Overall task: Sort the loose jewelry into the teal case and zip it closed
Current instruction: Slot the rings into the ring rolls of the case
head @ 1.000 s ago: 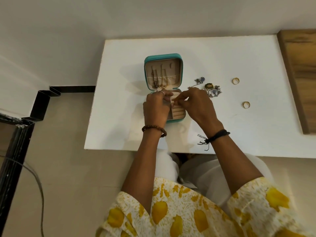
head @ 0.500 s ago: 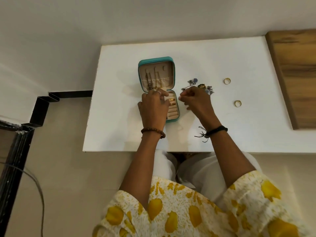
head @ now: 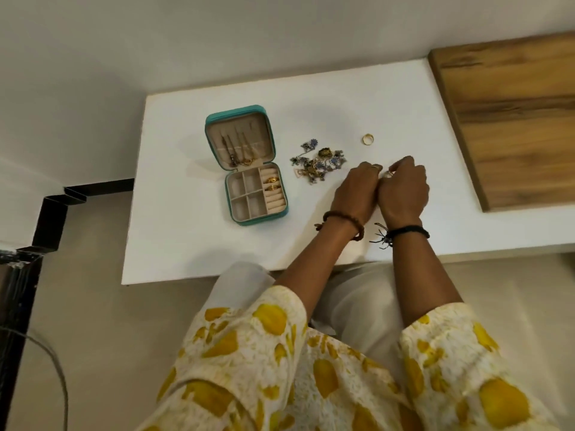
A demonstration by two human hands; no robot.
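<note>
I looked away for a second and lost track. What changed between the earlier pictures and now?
Both hands left the teal case and moved right across the table, past the tangled jewelry pile. The right hand now pinches the nearer gold ring, with the left hand pressed alongside it. The case is still open with rings in its rolls; the pile and the far gold ring lie as before.

The teal case (head: 249, 169) lies open, two gold rings in its slots; a tangled jewelry pile (head: 319, 161) sits beside it, a gold ring (head: 367, 139) farther right.
</note>
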